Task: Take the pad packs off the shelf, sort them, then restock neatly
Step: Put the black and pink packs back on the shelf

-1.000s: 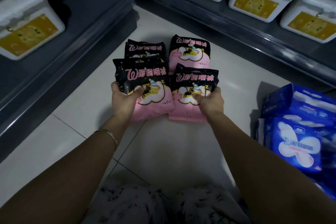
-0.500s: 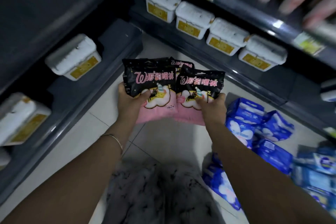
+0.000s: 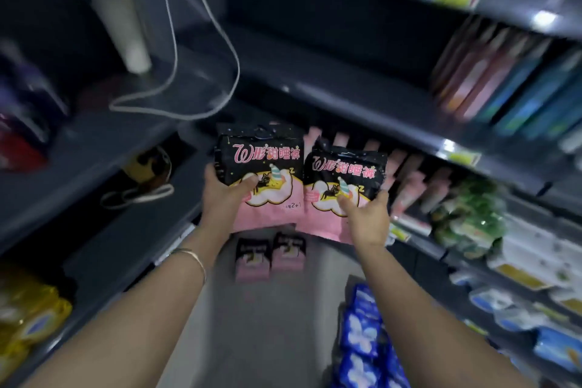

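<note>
We are logging both hands grasping: left hand [image 3: 225,198] curling round the left pad pack [image 3: 261,164], right hand [image 3: 365,214] round the right pad pack [image 3: 346,173], both packs upright, side by side. The dark shelf [image 3: 330,94] is lying ahead and above, its front edge nearer the right hand, we judge. Blur is hiding its depth.

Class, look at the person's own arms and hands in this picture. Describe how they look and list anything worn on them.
Both forearms are bare, with no sleeves in view. The left hand and right hand wear no gloves. A thin, pale metallic bangle circles the left wrist; the right wrist carries nothing. Rings cannot be made out.
</note>
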A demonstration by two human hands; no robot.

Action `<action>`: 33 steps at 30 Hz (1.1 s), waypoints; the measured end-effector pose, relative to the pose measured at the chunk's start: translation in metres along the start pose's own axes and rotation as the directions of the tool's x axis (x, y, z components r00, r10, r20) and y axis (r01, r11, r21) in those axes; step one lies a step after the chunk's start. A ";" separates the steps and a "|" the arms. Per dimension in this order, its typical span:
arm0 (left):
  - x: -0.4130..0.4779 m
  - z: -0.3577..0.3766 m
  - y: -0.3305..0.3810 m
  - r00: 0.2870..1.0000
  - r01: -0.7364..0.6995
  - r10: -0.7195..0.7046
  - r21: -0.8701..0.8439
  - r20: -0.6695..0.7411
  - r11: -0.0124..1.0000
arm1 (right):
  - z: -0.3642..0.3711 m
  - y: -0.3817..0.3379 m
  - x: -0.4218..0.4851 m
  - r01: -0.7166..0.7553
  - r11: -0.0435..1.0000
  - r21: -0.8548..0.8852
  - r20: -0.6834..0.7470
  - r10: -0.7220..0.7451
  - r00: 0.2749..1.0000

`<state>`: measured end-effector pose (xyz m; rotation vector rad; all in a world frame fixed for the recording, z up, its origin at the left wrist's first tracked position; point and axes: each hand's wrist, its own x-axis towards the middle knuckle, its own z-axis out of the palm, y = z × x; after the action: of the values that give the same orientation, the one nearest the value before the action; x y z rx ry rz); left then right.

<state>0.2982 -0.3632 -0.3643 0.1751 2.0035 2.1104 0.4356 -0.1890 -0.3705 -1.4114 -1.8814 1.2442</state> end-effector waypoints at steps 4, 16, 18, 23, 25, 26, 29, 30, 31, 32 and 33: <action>0.011 0.020 0.106 0.994 -0.105 0.105 -0.032 0.008 0.994 | -0.050 -0.089 0.006 0.099 0.990 0.099 -0.084 -0.090 0.992; 0.022 0.069 0.281 0.925 -0.380 0.379 -0.104 -0.030 0.919 | -0.136 -0.245 0.035 0.336 0.910 0.244 -0.218 -0.286 0.933; 0.036 0.072 0.294 0.914 -0.405 0.404 -0.117 -0.033 0.907 | -0.136 -0.260 0.042 0.348 0.899 0.265 -0.229 -0.292 0.929; 0.089 0.080 0.322 0.890 -0.456 0.454 -0.134 -0.050 0.880 | -0.124 -0.300 0.073 0.375 0.884 0.279 -0.288 -0.295 0.911; 0.114 0.084 0.333 0.888 -0.460 0.456 -0.163 -0.061 0.873 | -0.119 -0.317 0.088 0.396 0.878 0.268 -0.326 -0.304 0.895; 0.129 0.086 0.338 0.882 -0.470 0.467 -0.180 -0.063 0.864 | -0.118 -0.326 0.096 0.405 0.875 0.264 -0.350 -0.304 0.886; 0.178 0.096 0.350 0.870 -0.488 0.492 -0.173 -0.026 0.855 | -0.112 -0.350 0.119 0.401 0.876 0.268 -0.404 -0.276 0.872; 0.193 0.100 0.352 0.869 -0.490 0.496 -0.154 -0.004 0.858 | -0.109 -0.355 0.128 0.397 0.878 0.269 -0.417 -0.265 0.869; 0.208 0.106 0.354 0.867 -0.492 0.498 -0.135 0.015 0.860 | -0.105 -0.360 0.136 0.392 0.880 0.268 -0.431 -0.255 0.866; 0.222 0.112 0.355 0.863 -0.499 0.505 -0.113 0.028 0.859 | -0.102 -0.364 0.145 0.393 0.881 0.265 -0.445 -0.250 0.860; 0.237 0.119 0.355 0.858 -0.508 0.513 -0.088 0.033 0.857 | -0.098 -0.367 0.154 0.394 0.880 0.263 -0.457 -0.246 0.855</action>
<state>0.0684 -0.2048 -0.0200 0.8305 1.9991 2.4418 0.2785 -0.0308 -0.0262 -1.0109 -1.4453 0.9585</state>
